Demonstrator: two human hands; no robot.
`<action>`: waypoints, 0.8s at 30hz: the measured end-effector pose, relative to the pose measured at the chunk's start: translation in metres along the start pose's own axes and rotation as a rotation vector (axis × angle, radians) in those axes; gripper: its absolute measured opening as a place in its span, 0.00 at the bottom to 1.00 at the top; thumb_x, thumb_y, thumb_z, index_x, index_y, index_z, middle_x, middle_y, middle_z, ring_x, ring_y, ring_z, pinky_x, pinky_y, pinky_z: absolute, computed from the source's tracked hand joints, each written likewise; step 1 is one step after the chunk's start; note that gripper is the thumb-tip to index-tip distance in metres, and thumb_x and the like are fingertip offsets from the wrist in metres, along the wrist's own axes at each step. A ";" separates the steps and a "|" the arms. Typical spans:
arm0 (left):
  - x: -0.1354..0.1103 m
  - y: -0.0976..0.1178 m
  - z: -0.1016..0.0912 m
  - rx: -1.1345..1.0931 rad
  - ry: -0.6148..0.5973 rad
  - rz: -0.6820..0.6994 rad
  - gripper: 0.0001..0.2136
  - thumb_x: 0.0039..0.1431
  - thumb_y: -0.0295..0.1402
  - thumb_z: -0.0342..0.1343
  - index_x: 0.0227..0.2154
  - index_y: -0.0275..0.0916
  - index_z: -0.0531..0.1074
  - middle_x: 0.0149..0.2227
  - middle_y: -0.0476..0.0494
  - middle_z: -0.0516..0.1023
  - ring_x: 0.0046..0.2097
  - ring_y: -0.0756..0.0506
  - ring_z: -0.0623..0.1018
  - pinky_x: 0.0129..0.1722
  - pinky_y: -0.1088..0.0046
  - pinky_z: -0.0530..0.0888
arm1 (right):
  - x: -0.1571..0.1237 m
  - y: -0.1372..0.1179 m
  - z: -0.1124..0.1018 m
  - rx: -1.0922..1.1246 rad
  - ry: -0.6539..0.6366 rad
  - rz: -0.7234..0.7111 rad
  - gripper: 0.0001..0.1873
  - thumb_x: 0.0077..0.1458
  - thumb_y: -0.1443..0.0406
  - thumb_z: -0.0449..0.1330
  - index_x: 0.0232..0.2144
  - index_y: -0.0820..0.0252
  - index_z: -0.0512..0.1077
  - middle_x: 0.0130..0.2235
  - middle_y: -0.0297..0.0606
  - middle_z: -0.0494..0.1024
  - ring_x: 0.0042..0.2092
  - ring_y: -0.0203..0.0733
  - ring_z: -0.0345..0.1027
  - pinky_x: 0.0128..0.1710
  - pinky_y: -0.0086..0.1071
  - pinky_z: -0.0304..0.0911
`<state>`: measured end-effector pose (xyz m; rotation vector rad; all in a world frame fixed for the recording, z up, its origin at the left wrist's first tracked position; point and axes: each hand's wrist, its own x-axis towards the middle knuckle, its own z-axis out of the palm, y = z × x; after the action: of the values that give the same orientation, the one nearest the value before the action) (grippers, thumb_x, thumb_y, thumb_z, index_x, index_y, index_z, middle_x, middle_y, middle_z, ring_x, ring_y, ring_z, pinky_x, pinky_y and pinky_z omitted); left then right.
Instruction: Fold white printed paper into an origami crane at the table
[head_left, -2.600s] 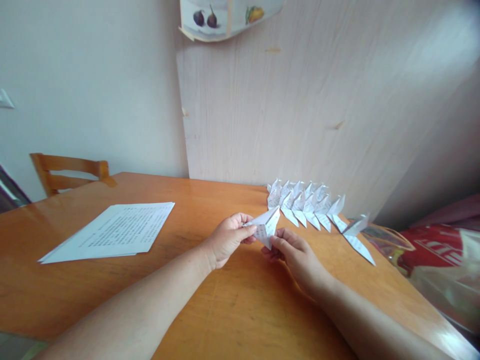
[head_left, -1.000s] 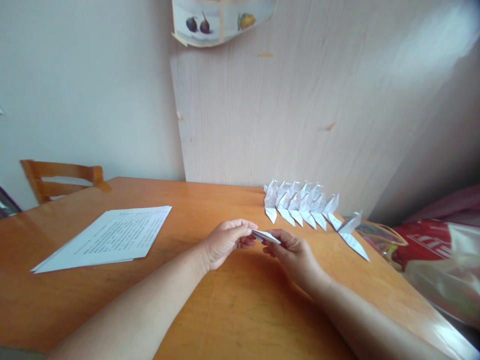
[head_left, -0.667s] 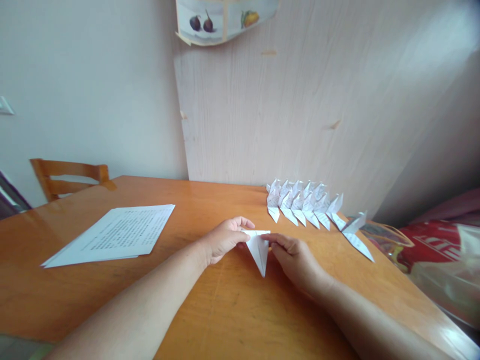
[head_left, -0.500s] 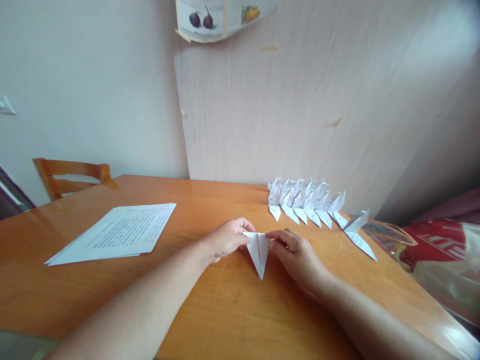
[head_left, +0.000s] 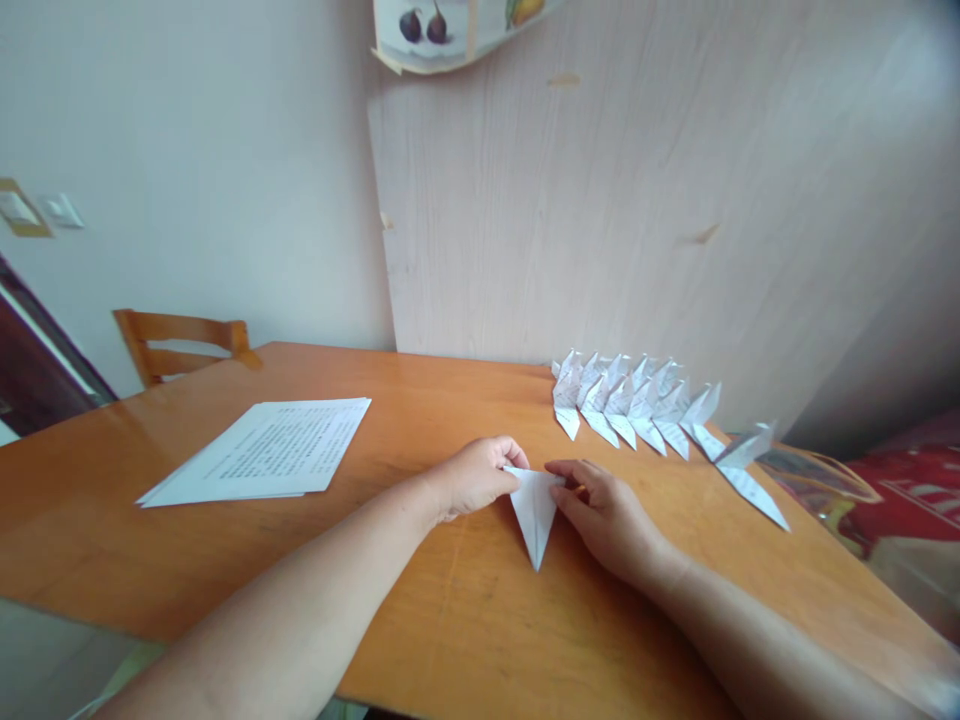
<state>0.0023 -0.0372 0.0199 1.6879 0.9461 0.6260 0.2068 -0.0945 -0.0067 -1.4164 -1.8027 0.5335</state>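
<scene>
A folded white paper (head_left: 535,513), shaped like a kite with its long point toward me, is held just over the wooden table (head_left: 442,640). My left hand (head_left: 480,480) pinches its upper left corner between thumb and fingers. At the upper right corner, my right hand (head_left: 607,515) grips the paper the same way. A crease runs down the middle of the paper. Beyond my right hand stand several folded paper figures (head_left: 630,405) in rows, with pointed wings and tails. One such paper figure (head_left: 750,480) sits apart at the right.
A stack of printed sheets (head_left: 270,450) lies on the left of the table. A wooden chair (head_left: 184,330) stands behind the far left edge. Beside the right edge are red and clear bags (head_left: 907,490). A wood-grain panel (head_left: 510,230) rises behind the table.
The view has turned a little to the left, so everything sits further right. The paper's front face now looks wider and flatter, with the central opening no longer showing. Both hands keep their hold.
</scene>
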 end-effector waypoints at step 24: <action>-0.005 0.004 -0.004 0.420 -0.059 0.199 0.19 0.43 0.22 0.54 0.40 0.39 0.75 0.35 0.46 0.76 0.34 0.45 0.75 0.35 0.71 0.70 | -0.003 -0.017 -0.007 -0.280 -0.130 -0.174 0.26 0.51 0.73 0.57 0.52 0.53 0.74 0.43 0.38 0.80 0.44 0.47 0.70 0.46 0.38 0.62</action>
<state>-0.0026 -0.0400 0.0248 2.1820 0.9173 0.5281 0.2014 -0.1034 0.0091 -1.4150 -2.1484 0.2966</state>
